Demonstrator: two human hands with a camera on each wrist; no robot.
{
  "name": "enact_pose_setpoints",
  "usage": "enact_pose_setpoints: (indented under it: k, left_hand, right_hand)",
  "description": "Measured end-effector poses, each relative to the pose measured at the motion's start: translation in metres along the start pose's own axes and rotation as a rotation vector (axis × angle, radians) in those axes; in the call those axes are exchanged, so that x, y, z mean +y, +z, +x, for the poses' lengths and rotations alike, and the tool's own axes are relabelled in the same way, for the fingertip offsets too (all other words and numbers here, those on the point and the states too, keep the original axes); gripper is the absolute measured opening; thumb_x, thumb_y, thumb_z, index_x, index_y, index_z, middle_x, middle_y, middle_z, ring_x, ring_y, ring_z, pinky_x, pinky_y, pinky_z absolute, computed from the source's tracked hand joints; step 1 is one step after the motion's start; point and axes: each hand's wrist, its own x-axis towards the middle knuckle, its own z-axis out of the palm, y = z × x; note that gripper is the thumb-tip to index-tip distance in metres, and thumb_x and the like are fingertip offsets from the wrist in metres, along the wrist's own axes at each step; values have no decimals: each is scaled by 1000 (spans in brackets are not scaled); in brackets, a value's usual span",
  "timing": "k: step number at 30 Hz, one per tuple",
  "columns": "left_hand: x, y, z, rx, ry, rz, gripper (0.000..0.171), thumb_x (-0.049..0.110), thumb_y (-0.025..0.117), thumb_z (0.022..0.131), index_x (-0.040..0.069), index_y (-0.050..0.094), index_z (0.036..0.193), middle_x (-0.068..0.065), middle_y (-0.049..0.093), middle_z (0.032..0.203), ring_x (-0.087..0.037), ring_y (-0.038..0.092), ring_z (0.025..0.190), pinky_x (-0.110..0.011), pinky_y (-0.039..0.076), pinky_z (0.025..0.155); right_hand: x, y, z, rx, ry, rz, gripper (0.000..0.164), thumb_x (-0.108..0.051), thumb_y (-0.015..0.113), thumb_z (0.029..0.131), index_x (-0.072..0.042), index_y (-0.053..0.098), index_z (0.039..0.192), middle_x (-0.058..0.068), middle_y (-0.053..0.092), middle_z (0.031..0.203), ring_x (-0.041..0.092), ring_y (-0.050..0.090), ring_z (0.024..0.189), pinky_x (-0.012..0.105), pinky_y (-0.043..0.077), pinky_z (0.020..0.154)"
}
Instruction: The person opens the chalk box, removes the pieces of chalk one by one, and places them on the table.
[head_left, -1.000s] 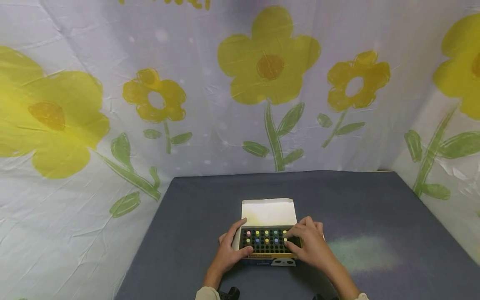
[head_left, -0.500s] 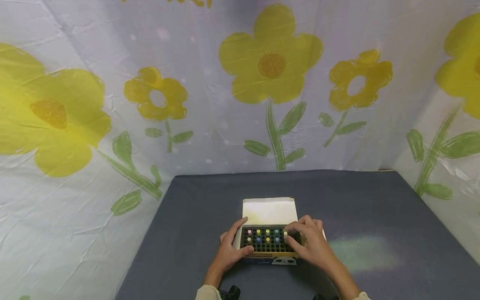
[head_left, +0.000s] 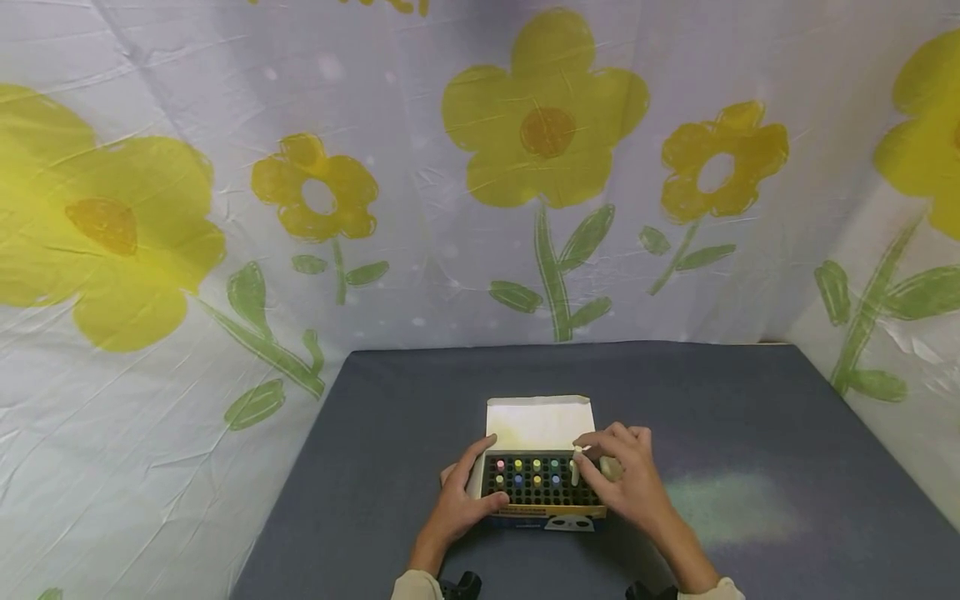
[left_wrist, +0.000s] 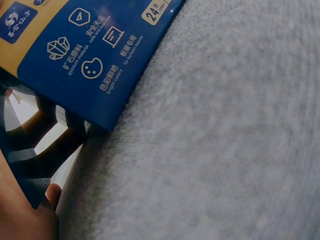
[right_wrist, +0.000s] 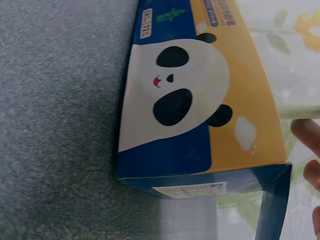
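A cardboard chalk box with a panda on its front stands on the table, its white lid folded back. Inside, a dark holder full of round holes carries two rows of coloured chalks. My left hand grips the box's left end, thumb over the front edge. Between thumb and forefinger my right hand pinches a pale chalk stick, raised and nearly upright over the right part of the holder. In the right wrist view, the stick shows beside a fingertip.
The grey-blue table reaches back to a cloth backdrop printed with yellow flowers. A pale greenish smear marks the table right of the box. Black wrist mounts show at the bottom edge.
My right hand has drawn the pale chalk stick up out of the holder and moved slightly right with it. My left hand keeps its grip on the box.
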Motion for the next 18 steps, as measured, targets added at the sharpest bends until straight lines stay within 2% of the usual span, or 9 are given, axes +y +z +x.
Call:
enact_pose_setpoints:
  k: [8,15,18]
  left_hand:
    - [-1,1,0,-4,-5,0,82,46,86,78,48,45,149,0,53,151,-35,30,131,-60,34,95]
    - [-2,0,0,-2,-5,-4,82,45,86,77,49,46,148,1,54,149,-32,30,130,-58,32,96]
    - [-2,0,0,-5,2,-3,82,44,86,77,48,46,149,0,52,151,-32,30,130,-57,31,96]
  right_hand:
    - [1,-6,6,37,60,104,29,8,78,77,-12,76,98,-10,68,73,5,59,69,36,23,88]
    - [3,-14,12,47,117,181,28,12,77,78,-6,75,100,-5,72,67,14,58,80,34,26,89]
    - [7,-19,13,35,139,201,27,12,76,80,-5,75,101,-3,72,68,12,57,84,32,26,88]
